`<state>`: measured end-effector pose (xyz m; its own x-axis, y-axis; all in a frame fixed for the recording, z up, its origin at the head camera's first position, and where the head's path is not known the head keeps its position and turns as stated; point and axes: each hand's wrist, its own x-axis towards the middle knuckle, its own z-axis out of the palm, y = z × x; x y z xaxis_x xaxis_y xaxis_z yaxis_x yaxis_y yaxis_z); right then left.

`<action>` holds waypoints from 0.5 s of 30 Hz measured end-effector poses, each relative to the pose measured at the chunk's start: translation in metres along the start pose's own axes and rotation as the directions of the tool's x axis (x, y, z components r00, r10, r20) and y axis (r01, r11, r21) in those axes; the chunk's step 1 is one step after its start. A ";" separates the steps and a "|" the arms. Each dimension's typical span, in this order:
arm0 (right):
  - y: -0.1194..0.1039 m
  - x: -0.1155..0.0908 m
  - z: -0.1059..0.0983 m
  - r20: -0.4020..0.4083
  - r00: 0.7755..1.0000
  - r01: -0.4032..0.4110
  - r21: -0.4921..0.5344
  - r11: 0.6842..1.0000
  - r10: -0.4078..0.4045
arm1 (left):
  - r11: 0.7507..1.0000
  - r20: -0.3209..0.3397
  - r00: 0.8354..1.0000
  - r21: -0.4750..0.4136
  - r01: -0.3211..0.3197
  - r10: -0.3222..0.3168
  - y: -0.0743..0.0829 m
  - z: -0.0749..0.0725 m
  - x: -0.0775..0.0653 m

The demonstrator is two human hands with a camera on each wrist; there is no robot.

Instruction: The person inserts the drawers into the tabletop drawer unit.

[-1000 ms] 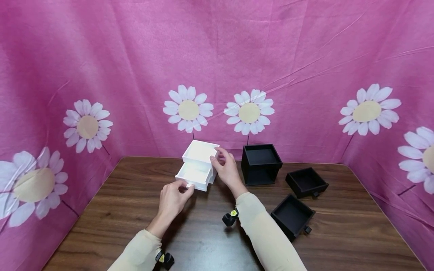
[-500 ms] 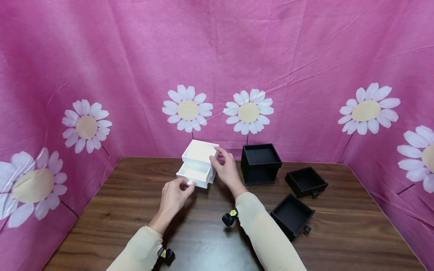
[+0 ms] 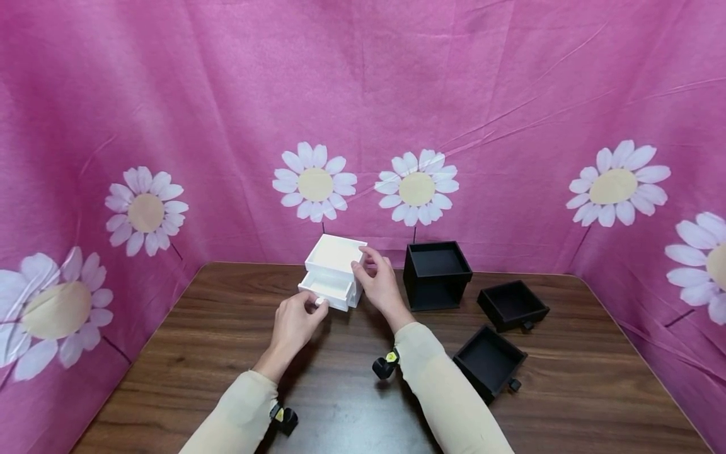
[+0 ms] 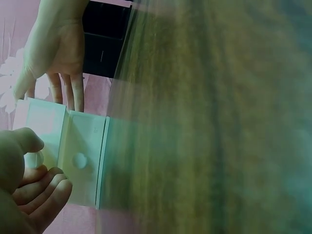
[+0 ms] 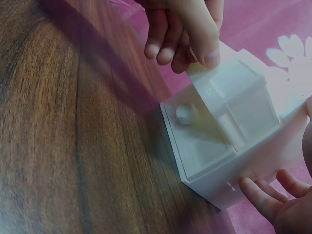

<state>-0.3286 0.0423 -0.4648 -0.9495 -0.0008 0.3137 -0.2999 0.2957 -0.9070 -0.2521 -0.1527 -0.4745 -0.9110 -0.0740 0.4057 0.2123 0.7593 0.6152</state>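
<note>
A small white drawer cabinet (image 3: 336, 253) stands near the table's back edge. Its upper drawer (image 3: 328, 285) sticks partly out of the front, and the inside of that drawer looks bare. My left hand (image 3: 296, 320) pinches the round white knob (image 4: 34, 160) of this drawer between thumb and fingers. Beneath it, the lower drawer front (image 4: 83, 183) with its own knob (image 5: 185, 113) sits flush in the cabinet. My right hand (image 3: 381, 284) rests against the cabinet's right side, its extended fingers (image 5: 258, 195) touching the side panel.
Right of the white cabinet stands a black cabinet frame (image 3: 437, 277) with an open front bay. Two black drawers, a farther one (image 3: 513, 304) and a nearer one (image 3: 490, 360), lie on the wooden table (image 3: 187, 353). A pink flowered cloth (image 3: 363, 94) hangs behind.
My left hand has moved forward and slightly right, pushing the upper white drawer farther into the cabinet. My right hand stays in place on the cabinet's side.
</note>
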 end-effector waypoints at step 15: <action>0.001 0.001 0.000 0.006 1.000 -0.004 0.002 1.000 0.004 | 1.000 0.002 1.000 -0.008 0.019 -0.019 0.003 0.006 0.011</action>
<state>-0.3301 0.0426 -0.4653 -0.9511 -0.0050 0.3087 -0.2965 0.2941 -0.9086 -0.2638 -0.1478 -0.4720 -0.9155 -0.0874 0.3926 0.1977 0.7523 0.6284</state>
